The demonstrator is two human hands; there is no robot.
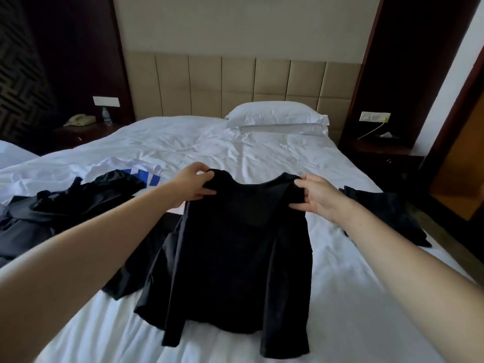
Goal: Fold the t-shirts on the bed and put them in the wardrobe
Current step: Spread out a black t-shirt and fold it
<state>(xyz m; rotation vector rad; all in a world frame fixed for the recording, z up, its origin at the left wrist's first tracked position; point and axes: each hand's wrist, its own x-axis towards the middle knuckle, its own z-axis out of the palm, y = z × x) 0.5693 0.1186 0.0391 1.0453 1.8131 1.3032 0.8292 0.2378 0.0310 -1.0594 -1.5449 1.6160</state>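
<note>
Open sheet (199, 142) btwn held shirt & pillow (275, 116); dark clothes pile (65, 203) crowds left, black garment (385, 210) right.

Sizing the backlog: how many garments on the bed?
4: a black shirt held at centre, a dark heap left, a white-and-blue shirt behind it, a black garment right. The heap may hide more.

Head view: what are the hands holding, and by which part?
The black shirt, pinched at its shoulders: left hand on the left shoulder, right hand on the right.
</note>
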